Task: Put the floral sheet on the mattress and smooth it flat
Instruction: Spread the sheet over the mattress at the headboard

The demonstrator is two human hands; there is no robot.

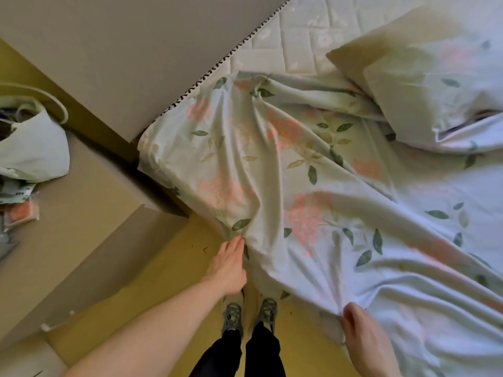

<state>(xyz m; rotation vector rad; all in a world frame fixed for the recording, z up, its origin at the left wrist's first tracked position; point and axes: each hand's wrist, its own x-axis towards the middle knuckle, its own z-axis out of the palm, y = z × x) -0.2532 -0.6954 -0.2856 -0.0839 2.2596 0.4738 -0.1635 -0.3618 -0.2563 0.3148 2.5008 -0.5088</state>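
Observation:
The floral sheet point(313, 186), pale with pink blossoms and green leaves, lies rumpled over the mattress and hangs over its near edge. A strip of bare white quilted mattress point(294, 42) shows at the top. My left hand point(228, 265) pinches the hanging sheet edge at the mattress side, fingers curled into the fabric. My right hand point(364, 341) grips a bunched fold of the sheet at the lower right. Deep creases run from both hands toward the far corner.
A pillow point(435, 85) in matching floral fabric lies on the sheet at the upper right. A beige wall or headboard point(122, 50) borders the mattress on the left. A white bag point(32, 142) sits on a low cabinet at left. My shoes point(250, 314) stand on yellow floor.

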